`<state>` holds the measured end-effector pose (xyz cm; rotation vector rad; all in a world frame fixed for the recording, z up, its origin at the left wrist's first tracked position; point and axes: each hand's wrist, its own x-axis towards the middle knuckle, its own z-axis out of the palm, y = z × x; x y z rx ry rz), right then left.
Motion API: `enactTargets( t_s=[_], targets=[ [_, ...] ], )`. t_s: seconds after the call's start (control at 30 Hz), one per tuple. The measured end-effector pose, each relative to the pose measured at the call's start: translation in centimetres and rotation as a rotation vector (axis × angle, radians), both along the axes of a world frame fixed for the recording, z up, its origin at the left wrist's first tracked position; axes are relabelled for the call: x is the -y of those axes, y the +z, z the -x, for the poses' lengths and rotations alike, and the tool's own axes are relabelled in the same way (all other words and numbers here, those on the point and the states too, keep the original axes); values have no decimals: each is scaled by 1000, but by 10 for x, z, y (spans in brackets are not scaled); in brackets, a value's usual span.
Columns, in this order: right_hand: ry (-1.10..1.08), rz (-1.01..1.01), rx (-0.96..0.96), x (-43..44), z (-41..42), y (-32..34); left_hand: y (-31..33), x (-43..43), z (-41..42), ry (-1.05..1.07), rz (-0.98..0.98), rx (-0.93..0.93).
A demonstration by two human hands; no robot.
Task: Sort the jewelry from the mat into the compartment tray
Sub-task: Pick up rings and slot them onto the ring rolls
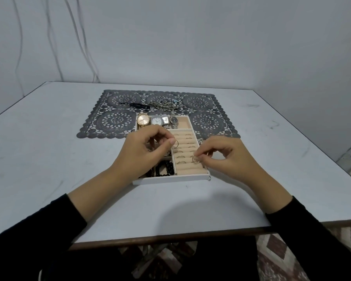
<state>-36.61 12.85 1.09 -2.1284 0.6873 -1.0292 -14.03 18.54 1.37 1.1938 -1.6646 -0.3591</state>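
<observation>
The left hand (148, 146) pinched a gold hoop (176, 143) and the right hand (221, 157) pinched a small ring (195, 159) above the tray (170, 181) and its ring rolls (185, 147), where a loosened pinch could drop either onto the bench (190, 203).

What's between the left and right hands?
Head view: beige ring rolls of the tray lie between left hand, pinching a ring, and right hand, pinching another ring.
</observation>
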Motion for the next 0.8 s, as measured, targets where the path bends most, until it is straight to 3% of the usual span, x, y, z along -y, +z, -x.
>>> enactTargets(
  t_s=[0.37, 0.8],
  targets=[
    [75, 59, -178, 1, 3, 2, -1, 1, 0, 9, 11, 2],
    [185, -313, -252, 16, 6, 14, -1, 2, -1, 15, 27, 7]
  ],
)
